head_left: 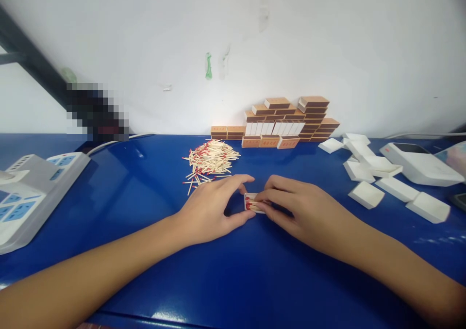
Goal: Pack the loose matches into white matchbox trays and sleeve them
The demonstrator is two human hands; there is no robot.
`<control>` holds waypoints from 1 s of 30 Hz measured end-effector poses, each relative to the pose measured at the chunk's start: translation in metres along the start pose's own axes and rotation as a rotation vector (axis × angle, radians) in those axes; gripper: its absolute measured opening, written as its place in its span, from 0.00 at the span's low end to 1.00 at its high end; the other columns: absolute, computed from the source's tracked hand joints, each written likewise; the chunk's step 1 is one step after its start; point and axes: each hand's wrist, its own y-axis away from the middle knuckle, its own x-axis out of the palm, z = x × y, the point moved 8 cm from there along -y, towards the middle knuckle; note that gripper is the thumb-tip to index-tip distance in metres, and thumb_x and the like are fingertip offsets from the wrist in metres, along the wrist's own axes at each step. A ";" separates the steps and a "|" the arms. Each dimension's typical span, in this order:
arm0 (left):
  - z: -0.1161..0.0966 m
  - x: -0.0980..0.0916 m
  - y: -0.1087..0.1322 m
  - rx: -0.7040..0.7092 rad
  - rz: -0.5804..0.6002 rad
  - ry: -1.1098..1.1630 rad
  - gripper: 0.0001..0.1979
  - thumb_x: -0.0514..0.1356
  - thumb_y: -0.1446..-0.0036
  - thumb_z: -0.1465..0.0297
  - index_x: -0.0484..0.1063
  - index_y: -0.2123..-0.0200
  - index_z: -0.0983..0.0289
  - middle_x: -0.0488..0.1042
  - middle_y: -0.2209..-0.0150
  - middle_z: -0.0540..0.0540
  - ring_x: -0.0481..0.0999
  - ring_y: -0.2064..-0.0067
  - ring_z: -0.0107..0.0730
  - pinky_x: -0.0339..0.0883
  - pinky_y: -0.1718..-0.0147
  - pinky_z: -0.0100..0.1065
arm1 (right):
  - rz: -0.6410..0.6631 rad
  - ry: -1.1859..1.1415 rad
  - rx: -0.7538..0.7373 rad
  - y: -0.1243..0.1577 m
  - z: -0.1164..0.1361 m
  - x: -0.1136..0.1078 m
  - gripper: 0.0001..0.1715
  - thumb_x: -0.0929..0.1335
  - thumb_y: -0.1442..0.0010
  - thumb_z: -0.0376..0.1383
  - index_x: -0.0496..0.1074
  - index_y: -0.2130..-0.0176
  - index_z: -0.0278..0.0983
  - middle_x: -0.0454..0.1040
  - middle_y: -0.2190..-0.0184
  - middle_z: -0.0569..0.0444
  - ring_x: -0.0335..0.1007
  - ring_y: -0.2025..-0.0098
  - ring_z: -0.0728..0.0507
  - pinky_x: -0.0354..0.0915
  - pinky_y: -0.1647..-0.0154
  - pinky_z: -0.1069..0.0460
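Note:
A small white matchbox tray (245, 204) lies on the blue table between my hands, with red-headed matches (251, 204) in it. My left hand (214, 205) curves around the tray's left end, thumb at the near side and fingers at the far side. Over the right part of the tray, my right hand (298, 205) has its thumb and fingertips pinched on the matches, covering that end. Just beyond my left hand is a loose heap of matches (213, 158), heads pointing various ways.
Stacked brown matchboxes (269, 142) stand against the wall. Several white empty trays (367, 194) are scattered at right, beside a white device with a dark screen (418, 164). At left sits a grey-white power strip (43, 193) with blue sockets; a white cable (109, 143) runs behind it.

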 end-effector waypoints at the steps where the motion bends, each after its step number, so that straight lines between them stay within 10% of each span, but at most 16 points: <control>1: 0.000 0.000 0.000 -0.001 0.002 -0.001 0.29 0.66 0.37 0.60 0.63 0.36 0.56 0.80 0.48 0.52 0.79 0.62 0.33 0.73 0.60 0.36 | 0.006 0.006 0.011 0.000 -0.002 0.000 0.11 0.66 0.28 0.35 0.80 0.57 0.38 0.73 0.64 0.50 0.73 0.67 0.45 0.67 0.67 0.51; 30: -0.008 0.005 0.002 0.074 0.085 -0.158 0.19 0.59 0.31 0.55 0.74 0.44 0.57 0.73 0.45 0.54 0.80 0.55 0.39 0.75 0.60 0.40 | -0.056 -0.136 0.093 -0.004 -0.012 -0.002 0.09 0.67 0.29 0.37 0.76 0.62 0.39 0.74 0.70 0.56 0.67 0.71 0.49 0.60 0.70 0.53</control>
